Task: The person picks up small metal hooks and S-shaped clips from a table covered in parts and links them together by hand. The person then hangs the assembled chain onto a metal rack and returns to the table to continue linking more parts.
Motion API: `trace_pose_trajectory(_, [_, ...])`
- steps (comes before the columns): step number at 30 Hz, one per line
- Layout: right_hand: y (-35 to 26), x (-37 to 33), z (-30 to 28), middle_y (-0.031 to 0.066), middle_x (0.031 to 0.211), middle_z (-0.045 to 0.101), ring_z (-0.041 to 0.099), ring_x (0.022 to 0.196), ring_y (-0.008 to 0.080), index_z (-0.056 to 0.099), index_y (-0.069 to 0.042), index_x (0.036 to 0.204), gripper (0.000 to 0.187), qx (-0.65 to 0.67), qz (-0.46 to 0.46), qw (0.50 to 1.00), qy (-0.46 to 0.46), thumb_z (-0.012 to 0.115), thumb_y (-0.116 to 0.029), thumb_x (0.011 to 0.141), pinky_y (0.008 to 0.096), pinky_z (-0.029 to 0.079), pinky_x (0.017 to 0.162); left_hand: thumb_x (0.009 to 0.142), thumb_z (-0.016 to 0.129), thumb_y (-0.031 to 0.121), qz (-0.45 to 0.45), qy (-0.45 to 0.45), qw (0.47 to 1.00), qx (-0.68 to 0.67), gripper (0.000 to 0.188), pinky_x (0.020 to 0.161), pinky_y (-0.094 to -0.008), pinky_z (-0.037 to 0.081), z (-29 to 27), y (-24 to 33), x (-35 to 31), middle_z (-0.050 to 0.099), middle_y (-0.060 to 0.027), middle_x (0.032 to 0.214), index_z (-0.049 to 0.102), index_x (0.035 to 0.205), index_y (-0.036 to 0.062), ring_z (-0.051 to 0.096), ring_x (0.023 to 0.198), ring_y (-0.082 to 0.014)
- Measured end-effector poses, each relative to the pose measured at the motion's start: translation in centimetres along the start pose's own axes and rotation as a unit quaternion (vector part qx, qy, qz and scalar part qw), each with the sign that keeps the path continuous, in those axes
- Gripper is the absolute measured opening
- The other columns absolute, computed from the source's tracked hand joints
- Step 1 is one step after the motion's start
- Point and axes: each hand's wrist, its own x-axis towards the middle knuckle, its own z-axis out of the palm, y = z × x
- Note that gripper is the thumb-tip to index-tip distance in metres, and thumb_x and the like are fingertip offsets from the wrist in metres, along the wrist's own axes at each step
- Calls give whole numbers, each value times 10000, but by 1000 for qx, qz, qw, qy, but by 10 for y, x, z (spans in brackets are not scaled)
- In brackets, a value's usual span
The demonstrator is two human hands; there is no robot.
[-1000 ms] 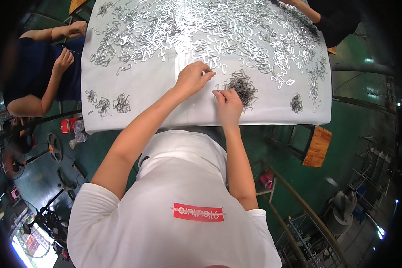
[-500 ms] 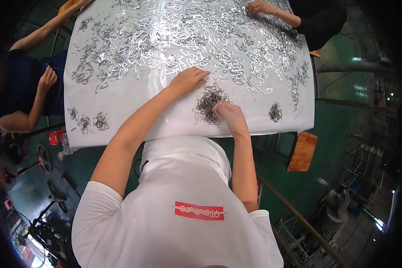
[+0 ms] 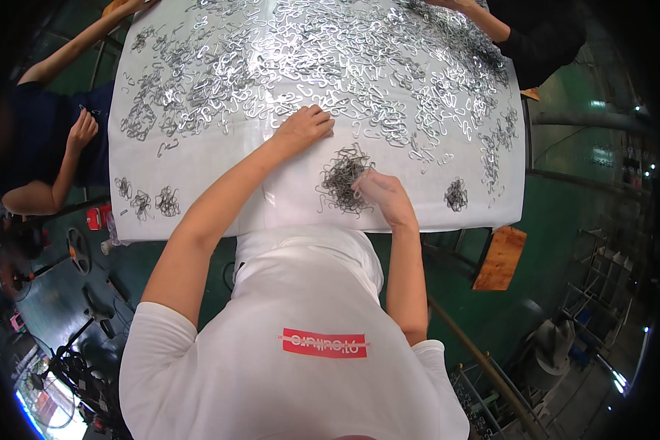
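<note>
Right hand (image 3: 385, 196) pinching at dark tangled hook pile (image 3: 342, 178) near bench (image 3: 205, 213) front edge; left hand (image 3: 306, 126) curled on loose hooks (image 3: 301, 59); most unsorted.

You have one white table (image 3: 198, 194), countless loose metal hooks (image 3: 271, 66) at twelve o'clock, and five small dark wire bundles (image 3: 343, 180) toward six.
</note>
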Motion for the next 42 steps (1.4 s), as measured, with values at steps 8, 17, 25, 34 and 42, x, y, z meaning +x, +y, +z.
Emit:
trace_pose_trajectory(8, [-7, 6, 13, -24, 694, 509, 436, 638, 72, 688, -6, 807, 219, -78, -8, 993, 86, 650, -216, 856, 234, 339, 589, 872, 621, 94, -324, 52, 907, -264, 198, 701, -284, 489, -31, 43, 18, 617, -52, 883, 664, 1054, 26, 599, 779, -179])
trace_pose_trajectory(17, [-25, 19, 34, 36, 725, 549, 496, 670, 133, 681, 25, 826, 211, -169, -104, 975, 104, 693, -184, 808, 280, 390, 624, 843, 687, 167, -390, 87, 741, -540, 202, 682, -227, 487, -109, 96, 13, 699, -24, 888, 713, 999, 42, 617, 776, -85])
trace_pose_trajectory(25, [-31, 16, 42, 50, 733, 564, 513, 667, 159, 686, 25, 840, 202, -179, -122, 971, 103, 692, -173, 802, 298, 407, 635, 837, 693, 164, -388, 99, 755, -519, 199, 684, -232, 481, -117, 100, 2, 695, -25, 861, 712, 981, 28, 604, 752, -88])
trace_pose_trajectory(34, [-16, 2, 44, 78, 990, 613, 586, 890, 253, 685, -98, 1009, 292, -427, -184, 872, 156, 748, -211, 747, 346, 476, 758, 837, 699, 121, -354, 176, 761, -514, 139, 704, -228, 495, -116, 107, -8, 692, -29, 908, 714, 946, 36, 621, 776, -88])
trace_pose_trajectory(42, [29, 1, 18, 71, 1082, 591, 561, 1010, 275, 650, -149, 1019, 315, -474, -187, 841, 184, 701, -83, 716, 397, 485, 816, 866, 671, 97, -353, 202, 759, -509, 141, 744, -219, 500, -130, 95, -35, 688, -25, 931, 694, 989, 33, 627, 827, -82])
